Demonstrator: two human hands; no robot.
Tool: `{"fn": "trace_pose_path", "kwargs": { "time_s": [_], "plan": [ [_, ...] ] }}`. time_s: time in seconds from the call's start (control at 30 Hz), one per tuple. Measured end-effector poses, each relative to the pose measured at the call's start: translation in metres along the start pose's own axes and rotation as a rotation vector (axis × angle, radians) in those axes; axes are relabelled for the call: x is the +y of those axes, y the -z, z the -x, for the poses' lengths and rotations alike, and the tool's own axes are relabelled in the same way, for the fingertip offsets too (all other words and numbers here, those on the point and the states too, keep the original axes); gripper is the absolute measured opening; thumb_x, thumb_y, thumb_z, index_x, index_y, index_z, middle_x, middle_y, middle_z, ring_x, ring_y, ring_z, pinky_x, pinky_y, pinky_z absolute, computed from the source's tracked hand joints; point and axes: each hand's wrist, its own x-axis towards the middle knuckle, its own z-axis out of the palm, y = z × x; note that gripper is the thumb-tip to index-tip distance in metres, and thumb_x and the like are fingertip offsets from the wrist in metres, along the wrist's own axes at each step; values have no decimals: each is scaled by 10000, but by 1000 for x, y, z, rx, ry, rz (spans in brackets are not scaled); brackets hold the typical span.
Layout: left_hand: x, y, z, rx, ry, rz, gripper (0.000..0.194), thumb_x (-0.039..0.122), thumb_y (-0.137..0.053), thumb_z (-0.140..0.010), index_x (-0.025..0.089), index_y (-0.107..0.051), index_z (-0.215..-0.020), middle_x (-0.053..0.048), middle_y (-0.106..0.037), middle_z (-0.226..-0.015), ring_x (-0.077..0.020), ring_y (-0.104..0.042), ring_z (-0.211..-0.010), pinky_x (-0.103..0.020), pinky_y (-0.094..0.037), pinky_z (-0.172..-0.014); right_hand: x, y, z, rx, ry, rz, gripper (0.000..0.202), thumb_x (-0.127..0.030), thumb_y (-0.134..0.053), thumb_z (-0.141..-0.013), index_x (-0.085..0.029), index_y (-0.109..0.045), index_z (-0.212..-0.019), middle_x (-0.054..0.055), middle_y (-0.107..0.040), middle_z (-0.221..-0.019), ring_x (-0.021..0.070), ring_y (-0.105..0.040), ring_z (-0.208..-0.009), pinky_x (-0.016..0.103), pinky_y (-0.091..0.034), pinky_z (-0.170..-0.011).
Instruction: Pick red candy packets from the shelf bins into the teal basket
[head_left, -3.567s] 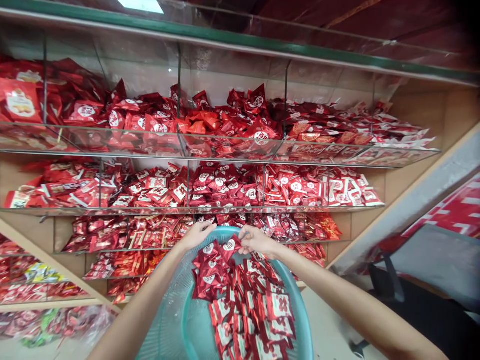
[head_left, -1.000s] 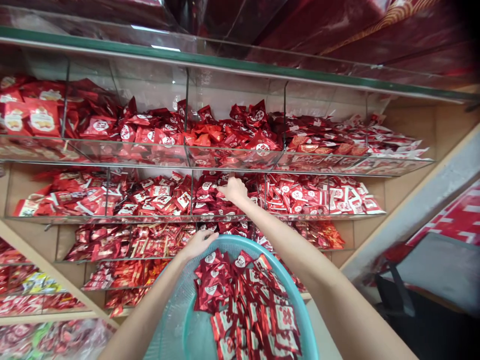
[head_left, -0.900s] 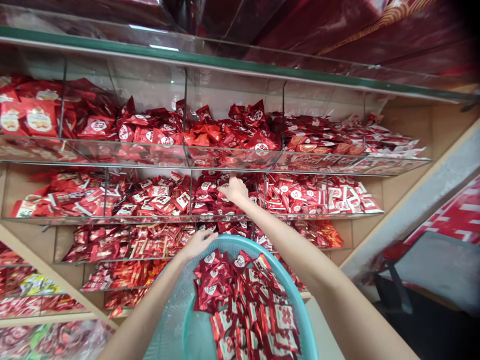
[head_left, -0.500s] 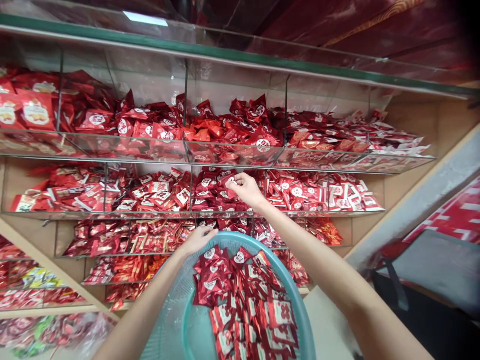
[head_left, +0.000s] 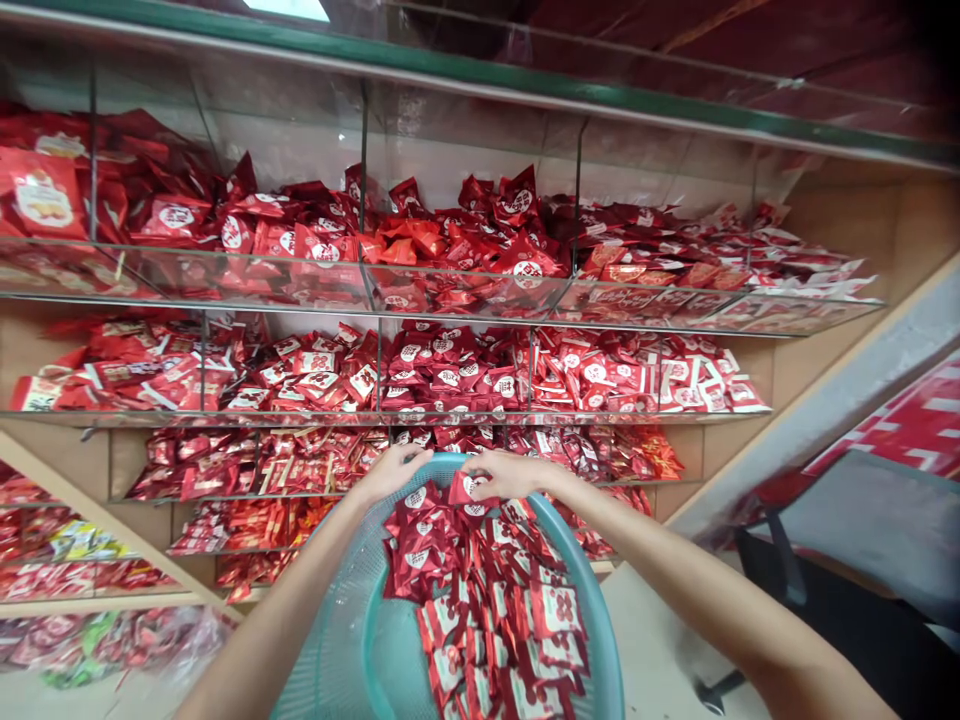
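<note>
A teal plastic basket (head_left: 606,630) stands in front of me, tilted so that I look into it. My left hand (head_left: 393,472) is closed on its far rim. Just inside that rim, my right hand (head_left: 504,474) pinches a small red packet (head_left: 465,486) with a white label. Under it lie dark red packets (head_left: 417,548) with white heart-shaped labels, heaped on the left. Red-and-white packets (head_left: 556,608) in rows fill the right side of the basket.
Glass-fronted shelves (head_left: 450,320) with dividers hold heaps of red packets in several tiers ahead. More packets lie on low shelves (head_left: 82,600) at the left. A black chair (head_left: 825,610) stands at the right, beside a red-and-white patterned thing (head_left: 907,425).
My right hand has come down from the middle shelf compartment into the basket with a red packet. My left hand stays on the rim. The view has shifted slightly.
</note>
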Motion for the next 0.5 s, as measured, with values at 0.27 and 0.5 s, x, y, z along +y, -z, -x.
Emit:
{"fn": "trace_pose_path", "kwargs": {
  "time_s": [0.27,0.5],
  "plan": [
    [6,0,4,47,86,31,443,548,-521,-704,166,-703,-836,-34,-701,-851,-217,-591,-843,-277,-439,-751,-4,-24,-11,-67,-274,302,360,-246,-602,-728,-189,-570,-1082,59,-621,-965,167,-566,-770,219,-368,-584],
    [9,0,4,54,64,2,428,540,-510,-707,168,-701,-799,-21,-699,-805,-201,-596,-800,-261,-440,-713,-4,-31,-16,-135,-205,382,364,-61,-509,-723,-208,-628,-1034,47,-653,-962,171,-586,-844,222,-396,-647]
  ]
}}
